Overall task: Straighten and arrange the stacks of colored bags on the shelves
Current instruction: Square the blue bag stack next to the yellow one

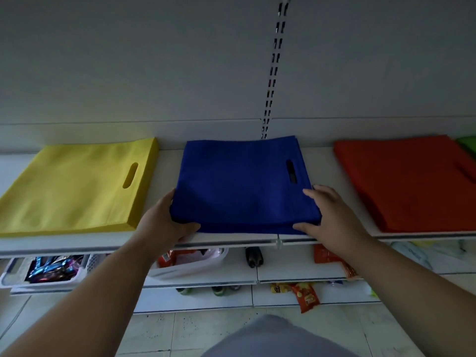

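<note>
Left grip: my left hand (164, 220) clasps the near-left corner of the blue stack (244, 186), thumb curled along the front edge, fingers hidden behind the left side.
Right grip: my right hand (332, 215) pinches the near-right corner, fingers over the top bag, thumb against the front edge.
Blue stack: it lies on the top shelf (231, 240), midway between the yellow stack (74, 186) and the orange stack (409, 181); its near edge sits just inside the shelf lip, and the upper bags ride slightly offset from the lower ones.
Risk, shear: I judge that squeezing only the top layers could slide them over the lower bags and worsen the offset; the fabric looks soft and slippery.
Risk, overhang: pulling toward me could drag the front edge past the lip, and the stack could spill onto the lower shelves (283, 273), among the snack packets (306, 296) and baskets (38, 270).
Risk, buckling: pressing both corners inward could hump the middle of the stack.
Neighbours: yellow and orange stacks lie well apart from my hands; a green bag (467, 145) shows at the far right, partly out of view.
</note>
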Demonstrator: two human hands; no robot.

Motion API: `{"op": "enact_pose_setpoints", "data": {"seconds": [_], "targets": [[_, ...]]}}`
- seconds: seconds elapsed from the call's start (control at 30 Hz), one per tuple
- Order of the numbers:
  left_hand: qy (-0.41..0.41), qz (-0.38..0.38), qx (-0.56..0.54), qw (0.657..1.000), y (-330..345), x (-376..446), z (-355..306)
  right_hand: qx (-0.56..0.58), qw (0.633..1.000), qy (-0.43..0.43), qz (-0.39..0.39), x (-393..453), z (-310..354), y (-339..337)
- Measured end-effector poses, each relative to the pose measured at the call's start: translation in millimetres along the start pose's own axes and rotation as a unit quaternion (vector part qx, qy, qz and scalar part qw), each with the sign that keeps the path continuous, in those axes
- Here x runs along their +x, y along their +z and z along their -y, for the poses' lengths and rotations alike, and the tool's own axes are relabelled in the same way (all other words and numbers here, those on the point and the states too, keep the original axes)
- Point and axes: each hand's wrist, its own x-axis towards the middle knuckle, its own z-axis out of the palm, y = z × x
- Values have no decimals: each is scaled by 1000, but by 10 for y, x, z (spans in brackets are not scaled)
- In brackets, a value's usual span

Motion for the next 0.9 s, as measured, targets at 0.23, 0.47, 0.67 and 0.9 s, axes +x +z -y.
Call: {"op": "enact_pose_setpoints", "data": {"seconds": [0.23,0.47,0.67,0.9], "targets": [[32,32,-41,998,-19,-20,43,-59,997,46,8,-89,162,152],[68,15,-44,997,-16,-47,-17,-61,998,36,5,-58,180,116],[53,40,-31,997,-17,-36,31,-255,964,-47,57,-24,230,-5],[85,39,-73,993,-46,-61,-6,-253,967,-26,29,-74,276,0]]}}
